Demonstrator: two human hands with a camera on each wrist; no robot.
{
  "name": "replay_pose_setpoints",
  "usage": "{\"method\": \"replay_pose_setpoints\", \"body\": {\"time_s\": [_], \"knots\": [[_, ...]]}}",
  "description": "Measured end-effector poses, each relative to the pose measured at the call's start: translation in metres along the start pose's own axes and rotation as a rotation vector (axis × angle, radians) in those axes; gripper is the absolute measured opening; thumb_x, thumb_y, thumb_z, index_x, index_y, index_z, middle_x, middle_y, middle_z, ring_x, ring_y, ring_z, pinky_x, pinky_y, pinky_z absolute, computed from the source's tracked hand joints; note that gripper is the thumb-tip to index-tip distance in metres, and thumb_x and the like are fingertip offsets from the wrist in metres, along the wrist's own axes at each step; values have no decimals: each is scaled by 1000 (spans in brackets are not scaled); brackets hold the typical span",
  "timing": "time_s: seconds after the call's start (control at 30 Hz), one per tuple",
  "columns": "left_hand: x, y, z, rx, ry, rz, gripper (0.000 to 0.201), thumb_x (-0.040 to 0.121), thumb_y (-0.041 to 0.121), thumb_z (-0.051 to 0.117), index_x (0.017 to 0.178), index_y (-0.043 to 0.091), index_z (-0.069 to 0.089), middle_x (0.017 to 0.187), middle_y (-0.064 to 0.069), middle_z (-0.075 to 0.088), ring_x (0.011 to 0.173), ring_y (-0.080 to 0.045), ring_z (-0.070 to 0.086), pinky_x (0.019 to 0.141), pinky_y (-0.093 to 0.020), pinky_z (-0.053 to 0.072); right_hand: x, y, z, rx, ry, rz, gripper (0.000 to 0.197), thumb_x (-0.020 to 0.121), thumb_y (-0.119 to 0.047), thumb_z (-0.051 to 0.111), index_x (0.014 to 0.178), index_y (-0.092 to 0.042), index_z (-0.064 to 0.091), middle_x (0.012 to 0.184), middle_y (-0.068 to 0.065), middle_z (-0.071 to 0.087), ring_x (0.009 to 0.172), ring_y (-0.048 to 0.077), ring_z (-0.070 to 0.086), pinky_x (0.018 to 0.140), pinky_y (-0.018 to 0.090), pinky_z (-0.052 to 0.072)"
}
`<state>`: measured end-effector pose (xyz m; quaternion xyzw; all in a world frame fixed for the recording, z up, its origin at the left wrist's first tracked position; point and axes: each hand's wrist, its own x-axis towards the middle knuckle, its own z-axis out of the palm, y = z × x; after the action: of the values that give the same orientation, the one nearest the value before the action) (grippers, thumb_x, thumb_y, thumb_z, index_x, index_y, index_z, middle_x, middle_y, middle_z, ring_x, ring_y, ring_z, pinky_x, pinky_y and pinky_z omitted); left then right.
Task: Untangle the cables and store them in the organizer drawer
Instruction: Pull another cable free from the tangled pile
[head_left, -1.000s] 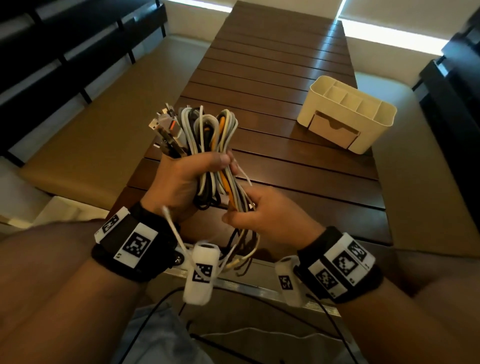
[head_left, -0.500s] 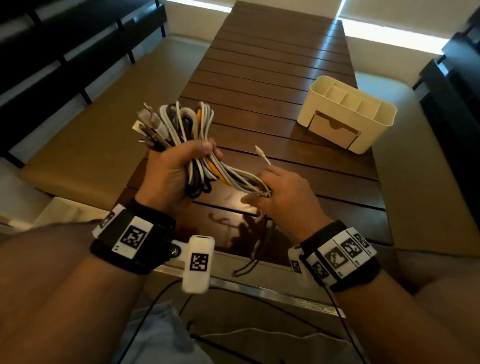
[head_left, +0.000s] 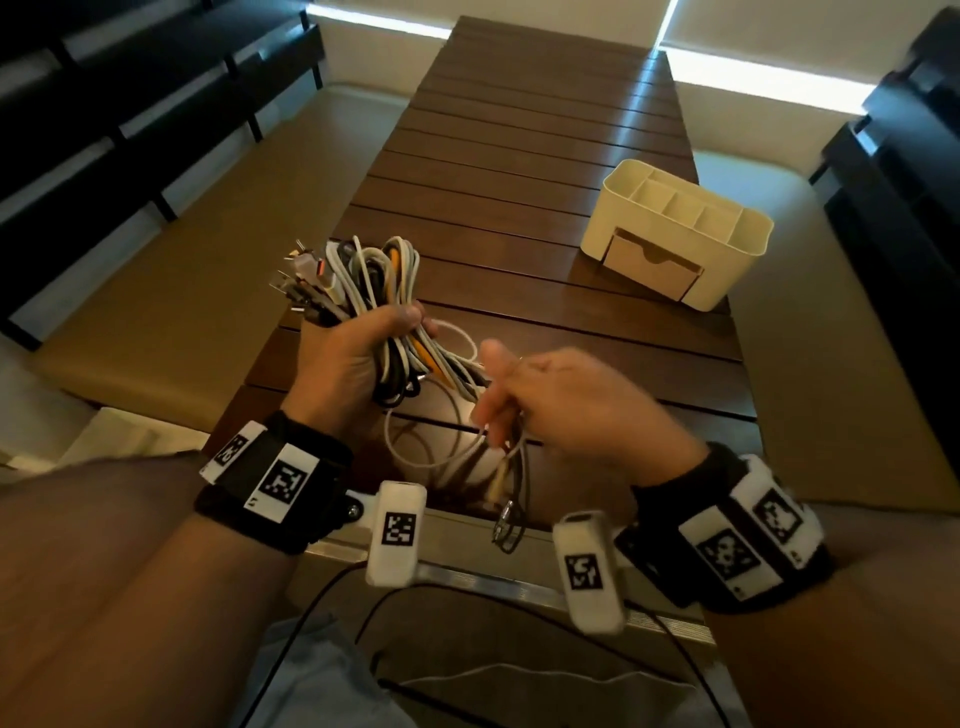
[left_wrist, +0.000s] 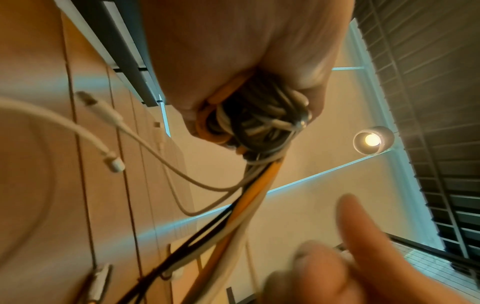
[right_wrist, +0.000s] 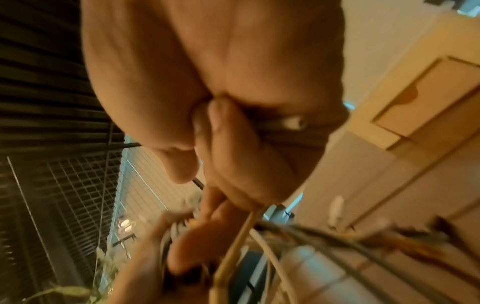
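My left hand (head_left: 358, 353) grips a tangled bundle of white, grey, black and orange cables (head_left: 363, 275) above the near end of the table, plugs sticking out at the top left. The left wrist view shows the cable bundle (left_wrist: 257, 121) wrapped in that fist, strands trailing down. My right hand (head_left: 550, 400), blurred, has its fingers curled round several strands pulled out to the right; loose cable ends (head_left: 506, 514) hang below it. A thin white cable loop (head_left: 431, 431) sags between both hands. The cream organizer (head_left: 675, 239) stands at the right, its front drawer (head_left: 649, 262) looking closed.
The slatted dark wooden table (head_left: 519, 156) runs away from me, with tan benches (head_left: 171, 249) on both sides. Dark railings border the left and right. A metal table edge (head_left: 467, 571) lies just under my wrists.
My right hand has drawn strands down and to the right, away from the bundle, with its thumb lifted. The white loop has opened up between the hands. The left hand stays nearly in place.
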<state>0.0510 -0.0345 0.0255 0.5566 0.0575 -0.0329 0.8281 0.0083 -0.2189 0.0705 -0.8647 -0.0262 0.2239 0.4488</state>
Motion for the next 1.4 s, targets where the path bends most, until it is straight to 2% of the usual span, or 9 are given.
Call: {"method": "replay_pose_setpoints", "body": {"time_s": [0.1, 0.2, 0.47, 0.7, 0.87, 0.97, 1.1, 1.27, 1.4], "knots": [[-8, 5, 2, -63, -47, 4, 7, 78, 11, 64, 83, 9, 68, 83, -11, 66, 80, -24, 63, 79, -44, 53, 3, 1, 17, 99, -99, 124, 79, 96, -70, 18, 97, -14, 74, 82, 1, 77, 42, -1, 51, 41, 18, 34], [-15, 9, 4, -147, -103, -19, 8, 76, 12, 61, 81, 10, 66, 78, -7, 65, 72, -19, 63, 71, -33, 56, 10, 3, 19, 327, -66, 197, 84, 93, -74, 19, 109, -7, 68, 87, 13, 77, 34, 4, 43, 38, 21, 24], [-26, 4, 15, -385, -234, -242, 6, 77, 11, 60, 76, 9, 66, 73, -7, 63, 62, -19, 65, 63, -32, 58, 19, 8, 12, 690, 134, 192, 27, 100, -35, 55, 93, -10, 62, 56, -2, 48, 42, 8, 27, 37, 21, 21], [-26, -12, 22, -328, -144, -292, 14, 71, 13, 63, 82, 5, 65, 69, -8, 66, 61, -19, 66, 67, -32, 57, 21, 13, 8, 465, 358, 47, 19, 99, -27, 56, 87, -17, 65, 56, -5, 50, 46, 9, 44, 50, 31, 35], [-27, -15, 23, -241, -146, -227, 8, 71, 9, 67, 76, 6, 72, 70, -10, 67, 69, -24, 67, 74, -37, 57, 13, 8, 5, 363, 310, -103, 21, 104, -23, 48, 96, -19, 67, 60, -12, 61, 51, 0, 52, 49, 15, 37], [-26, -19, 21, -212, -132, -219, 19, 72, 11, 65, 88, 3, 71, 78, -13, 68, 73, -25, 68, 74, -40, 59, 12, 6, 6, 256, 310, -109, 26, 103, -27, 48, 95, -15, 70, 65, -5, 63, 48, 1, 48, 50, 21, 37], [-24, -22, 20, -232, -140, -237, 24, 72, 6, 66, 94, -2, 69, 81, -15, 68, 72, -22, 69, 68, -35, 60, 11, 2, 2, 157, 262, -108, 37, 104, -28, 44, 78, -10, 64, 49, -11, 54, 41, 0, 44, 44, 15, 34], [-23, -24, 18, -245, -174, -239, 16, 74, 4, 66, 89, -1, 69, 77, -13, 68, 70, -20, 69, 67, -32, 60, 9, 5, -1, 253, 189, -161, 34, 104, -13, 39, 72, -13, 50, 56, -2, 48, 44, 10, 40, 45, 23, 32], [-22, -23, 14, -238, -217, -234, 15, 75, 7, 62, 83, 3, 74, 82, -14, 70, 73, -19, 69, 69, -30, 60, 11, 9, -4, 559, 97, -121, 31, 94, -20, 44, 92, 9, 55, 51, -1, 37, 41, 7, 30, 44, 25, 24]]}}
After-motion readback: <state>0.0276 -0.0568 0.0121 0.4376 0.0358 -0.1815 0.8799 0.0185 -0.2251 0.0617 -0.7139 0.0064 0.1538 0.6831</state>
